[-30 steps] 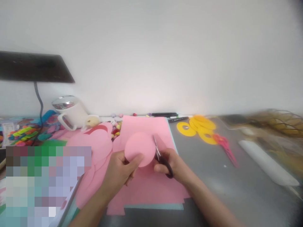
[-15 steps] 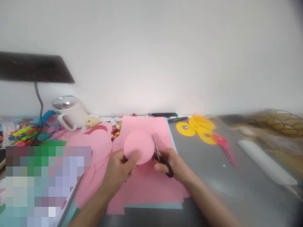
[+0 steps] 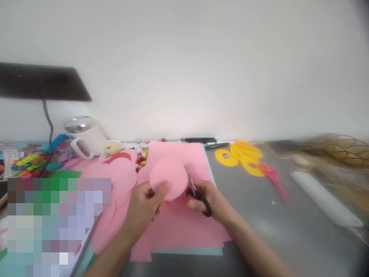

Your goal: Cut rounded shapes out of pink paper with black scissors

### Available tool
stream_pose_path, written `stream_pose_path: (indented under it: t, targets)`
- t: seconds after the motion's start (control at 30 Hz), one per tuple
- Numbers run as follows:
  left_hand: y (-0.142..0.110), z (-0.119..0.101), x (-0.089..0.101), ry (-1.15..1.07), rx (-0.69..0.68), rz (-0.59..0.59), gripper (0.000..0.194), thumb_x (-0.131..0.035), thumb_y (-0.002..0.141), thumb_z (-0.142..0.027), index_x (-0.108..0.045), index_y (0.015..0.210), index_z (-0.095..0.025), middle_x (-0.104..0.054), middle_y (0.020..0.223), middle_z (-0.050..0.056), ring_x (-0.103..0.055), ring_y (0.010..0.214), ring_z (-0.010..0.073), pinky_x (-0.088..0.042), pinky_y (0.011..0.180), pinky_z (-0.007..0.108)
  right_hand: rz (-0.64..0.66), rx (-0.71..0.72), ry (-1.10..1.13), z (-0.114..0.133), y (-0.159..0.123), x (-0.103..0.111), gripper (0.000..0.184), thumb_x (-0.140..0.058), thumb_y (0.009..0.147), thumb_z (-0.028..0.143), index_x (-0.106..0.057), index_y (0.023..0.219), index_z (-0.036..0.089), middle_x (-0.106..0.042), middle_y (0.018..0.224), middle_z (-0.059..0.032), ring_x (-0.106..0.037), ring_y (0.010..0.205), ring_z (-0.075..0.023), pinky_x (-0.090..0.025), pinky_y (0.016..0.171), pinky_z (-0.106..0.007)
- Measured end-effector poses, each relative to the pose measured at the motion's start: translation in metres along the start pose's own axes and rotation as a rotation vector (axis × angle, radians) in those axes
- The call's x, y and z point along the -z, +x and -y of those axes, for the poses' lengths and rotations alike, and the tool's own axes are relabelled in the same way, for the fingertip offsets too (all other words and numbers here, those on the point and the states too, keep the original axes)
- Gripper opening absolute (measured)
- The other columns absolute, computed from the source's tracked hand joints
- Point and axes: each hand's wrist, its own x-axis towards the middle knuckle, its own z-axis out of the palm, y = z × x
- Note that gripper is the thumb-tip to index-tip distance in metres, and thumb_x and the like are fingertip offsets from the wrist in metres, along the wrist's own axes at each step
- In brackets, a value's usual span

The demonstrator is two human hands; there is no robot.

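Note:
Between thumb and fingers, my left hand [image 3: 145,202] pinches a pink paper circle [image 3: 169,175] at its lower left edge, thumb on top. My right hand [image 3: 206,198] is wrapped round the black handles of a pair of scissors [image 3: 194,189]. The blades point up and away, close beside the circle's right edge; I cannot tell whether they touch it. Beneath both hands lie sheets of pink paper [image 3: 178,231], with a light blue sheet [image 3: 187,251] showing under their edge.
Large pink paper rounds [image 3: 121,179] lie to the left, near a white lidded mug [image 3: 89,138]. Yellow paper rings [image 3: 226,157], pink scissors [image 3: 275,182] and a long white object [image 3: 323,198] lie on the right. Black pens [image 3: 200,140] rest by the wall.
The pink circle has shifted very slightly left and turned a little in my left hand. My right hand and the scissors stay almost in place.

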Motion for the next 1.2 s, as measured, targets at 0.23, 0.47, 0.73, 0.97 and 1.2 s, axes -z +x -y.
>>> stream_pose_path:
  t: [0.23,0.47,0.73,0.97,1.2]
  targets:
    - [-0.0007,-0.0003,0.0002,-0.052,-0.007,0.023,0.045,-0.059,0.079,-0.041,-0.043,0.044,-0.018,-0.04,0.033,-0.006,-0.035,0.025,0.0046,-0.027,0.031,0.017,-0.005,0.016,-0.018,-0.0024,0.0009,0.0006,0.052,-0.076,0.059,0.057,-0.042,0.057,0.018,-0.032,0.052,0.007,-0.027,0.049,-0.0067,-0.023,0.045,-0.022]
    - [0.0008,0.0006,-0.0001,-0.058,0.007,0.008,0.044,-0.061,0.077,-0.041,-0.043,0.044,-0.018,-0.041,0.032,-0.006,-0.034,0.025,0.0048,-0.029,0.031,0.018,-0.005,-0.013,-0.007,-0.0009,0.0006,-0.001,0.046,-0.078,0.059,0.048,-0.042,0.057,0.018,-0.034,0.052,0.0071,-0.029,0.048,-0.0066,-0.025,0.045,-0.021]
    - [0.001,0.0032,0.0009,-0.081,0.008,0.017,0.043,-0.062,0.076,-0.041,-0.043,0.045,-0.018,-0.042,0.032,-0.006,-0.034,0.025,0.0052,-0.029,0.03,0.018,-0.022,-0.036,-0.006,0.0008,0.0005,-0.0019,0.043,-0.077,0.06,0.046,-0.044,0.057,0.018,-0.036,0.051,0.0069,-0.032,0.047,-0.0069,-0.027,0.045,-0.022]
    - [-0.0007,-0.0003,-0.001,-0.05,0.056,0.019,0.044,-0.065,0.072,-0.039,-0.044,0.041,-0.017,-0.041,0.031,-0.005,-0.034,0.025,0.0049,-0.027,0.031,0.018,-0.012,-0.036,-0.011,0.0013,0.0008,-0.0022,0.049,-0.076,0.058,0.053,-0.043,0.055,0.018,-0.035,0.05,0.0069,-0.032,0.046,-0.0067,-0.028,0.044,-0.021]
    - [-0.0008,0.0003,-0.0014,-0.055,0.045,0.011,0.044,-0.064,0.072,-0.037,-0.041,0.04,-0.018,-0.04,0.03,-0.006,-0.033,0.024,0.005,-0.027,0.03,0.018,-0.017,-0.033,0.0,0.0006,0.0007,-0.0019,0.048,-0.078,0.057,0.054,-0.045,0.057,0.018,-0.036,0.05,0.007,-0.033,0.046,-0.007,-0.029,0.044,-0.021]
